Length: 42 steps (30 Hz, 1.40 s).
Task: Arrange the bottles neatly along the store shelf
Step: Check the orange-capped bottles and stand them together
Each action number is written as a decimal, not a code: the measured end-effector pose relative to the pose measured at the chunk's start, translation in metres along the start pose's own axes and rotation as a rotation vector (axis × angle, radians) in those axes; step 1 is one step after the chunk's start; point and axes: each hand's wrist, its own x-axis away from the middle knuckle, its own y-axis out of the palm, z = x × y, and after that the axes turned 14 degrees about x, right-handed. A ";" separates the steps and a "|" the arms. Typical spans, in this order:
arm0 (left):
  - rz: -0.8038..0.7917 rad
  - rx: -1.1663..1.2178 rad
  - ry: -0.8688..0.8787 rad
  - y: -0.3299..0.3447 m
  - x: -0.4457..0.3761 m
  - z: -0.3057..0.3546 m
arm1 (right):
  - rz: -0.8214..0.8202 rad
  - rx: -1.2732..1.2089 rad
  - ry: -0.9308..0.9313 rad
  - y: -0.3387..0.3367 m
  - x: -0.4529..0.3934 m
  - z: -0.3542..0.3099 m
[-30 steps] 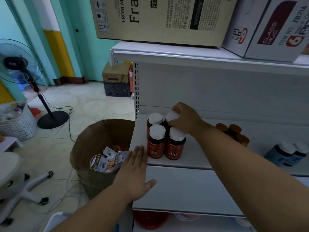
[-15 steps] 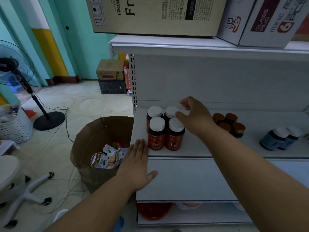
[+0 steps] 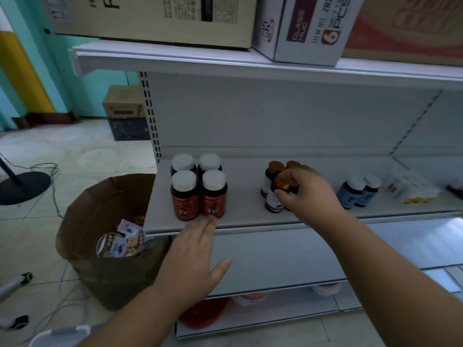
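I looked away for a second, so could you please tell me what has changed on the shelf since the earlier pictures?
The right hand let go of the white-capped red bottles and moved right to grip an orange-capped bottle. The left hand slid right along the shelf edge, fingertips now at the front red bottles. The four red bottles stayed in their square; the blue bottles are unmoved.

1. Open brown paper bag (image 3: 110, 249) on the tiled floor, holding small printed packets (image 3: 120, 242).
2. Behind the bag, against the teal wall: tan cardboard box (image 3: 122, 106) stacked on a dark plastic crate (image 3: 129, 128).
3. Left of the bag: round black fan base (image 3: 23, 187).
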 end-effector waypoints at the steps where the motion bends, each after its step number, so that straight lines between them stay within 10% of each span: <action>1: -0.023 0.019 0.001 0.006 -0.005 0.009 | -0.012 0.032 -0.037 0.003 -0.004 0.007; 12: -0.059 0.283 -0.150 0.055 -0.088 0.079 | -0.048 0.303 -0.355 0.020 -0.033 0.046; 18: -0.276 -0.092 -0.219 0.086 -0.098 0.065 | 0.003 0.296 -0.454 0.031 -0.038 0.052; 28: -0.305 -0.094 -0.253 0.085 -0.098 0.065 | -0.133 -0.148 -0.346 0.011 -0.036 0.063; 42: 0.287 1.057 -0.518 0.048 -0.096 0.129 | -0.362 -1.125 0.089 -0.002 -0.029 0.072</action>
